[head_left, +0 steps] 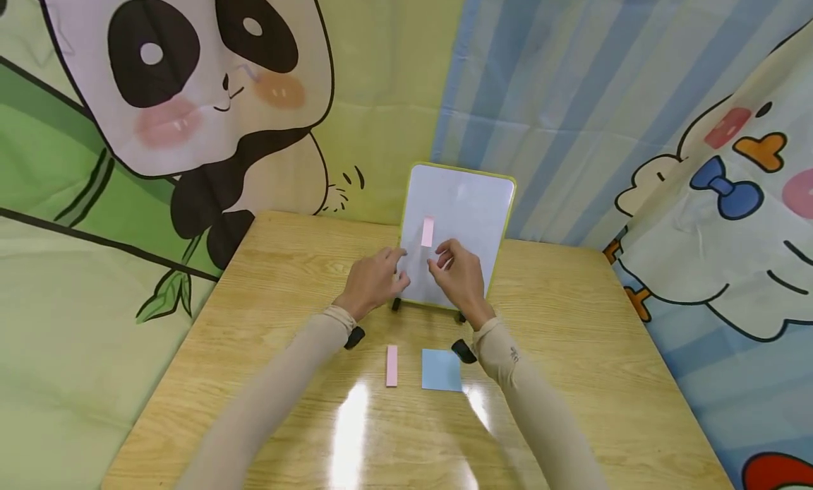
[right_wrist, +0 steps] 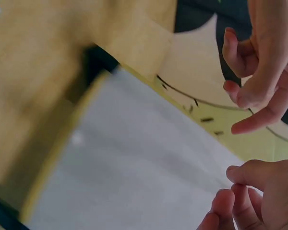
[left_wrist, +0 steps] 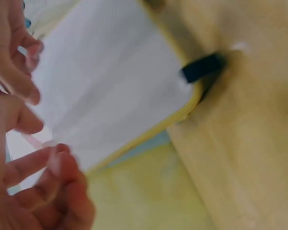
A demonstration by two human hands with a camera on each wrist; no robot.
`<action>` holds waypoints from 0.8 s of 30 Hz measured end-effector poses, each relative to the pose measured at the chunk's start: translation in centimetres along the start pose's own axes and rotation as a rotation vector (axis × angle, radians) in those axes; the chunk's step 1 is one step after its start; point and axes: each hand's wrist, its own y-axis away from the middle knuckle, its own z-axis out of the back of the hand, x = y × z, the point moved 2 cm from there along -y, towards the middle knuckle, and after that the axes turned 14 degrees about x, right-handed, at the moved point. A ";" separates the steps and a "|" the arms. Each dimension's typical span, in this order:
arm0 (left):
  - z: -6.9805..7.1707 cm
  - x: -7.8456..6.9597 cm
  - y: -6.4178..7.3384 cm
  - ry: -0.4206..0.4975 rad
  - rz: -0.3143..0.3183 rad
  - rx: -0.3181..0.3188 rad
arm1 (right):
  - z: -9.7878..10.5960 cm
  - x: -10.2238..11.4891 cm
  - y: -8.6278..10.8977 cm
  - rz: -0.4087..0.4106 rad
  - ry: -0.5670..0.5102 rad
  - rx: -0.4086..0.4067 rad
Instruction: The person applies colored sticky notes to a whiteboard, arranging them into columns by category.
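Observation:
A small whiteboard (head_left: 466, 200) with a yellow-green frame stands on the table, and a narrow pink paper strip (head_left: 428, 233) is upright on its face. My left hand (head_left: 371, 282) is at the board's left edge, its index finger and thumb spread apart with nothing between them. Just below and right of the strip is my right hand (head_left: 460, 275). Its thumb and fingers are bent and close together, with nothing visible between them. In the right wrist view, the right hand (right_wrist: 266, 194) has its thumb tip near the index fingertip, and the left hand (right_wrist: 269, 72) appears above.
On the wooden table (head_left: 559, 320), a pink strip (head_left: 392, 366) and a blue square of paper (head_left: 441, 370) lie in front of the board. Black stand feet (head_left: 464, 351) stick out toward the front. Behind the table hangs a printed cloth (head_left: 381, 109).

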 end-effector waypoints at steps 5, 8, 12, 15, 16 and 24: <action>-1.5 -1.0 4.9 -0.018 -0.010 0.152 | -2.6 0.2 4.4 0.091 0.036 0.175; -2.3 -1.4 7.7 -0.019 -0.019 0.242 | -4.2 0.6 6.6 0.110 0.040 0.335; -3.3 -1.8 10.4 0.013 -0.033 0.329 | -6.1 1.5 8.6 0.116 0.044 0.530; -4.0 -2.2 11.4 0.028 -0.056 0.353 | -7.1 2.2 9.6 0.135 0.073 0.623; -4.3 -2.3 11.5 0.020 -0.069 0.351 | -7.3 2.4 9.8 0.140 0.081 0.645; -5.0 -3.1 11.9 -0.013 -0.124 0.323 | -7.8 3.1 10.6 0.123 0.116 0.773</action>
